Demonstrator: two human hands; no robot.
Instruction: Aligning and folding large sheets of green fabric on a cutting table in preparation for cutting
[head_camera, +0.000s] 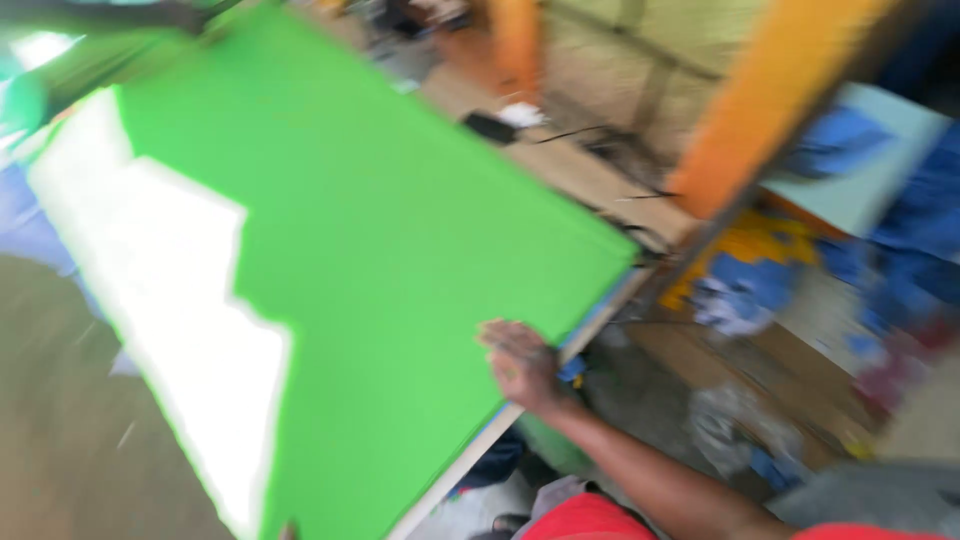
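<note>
A blurred view of a hand on a green table.
Scattered blue scraps (745, 285) and an orange post (770, 100) crowd nearby; the right hand (522, 362) lies open, flat on the bright green tabletop (400, 230), gripping nothing.

a cluttered, blurred workshop floor off to the right.

an orange post (775, 105) leans across the upper right, with a second orange upright (517, 40) further back. a pale blue board (860, 165) sits beside heaps of blue fabric scraps (750, 285) and a patch of yellow cloth (765, 240). a small dark object (490, 127) lies on the tan floor (570, 165) near a white scrap (522, 114).
</note>
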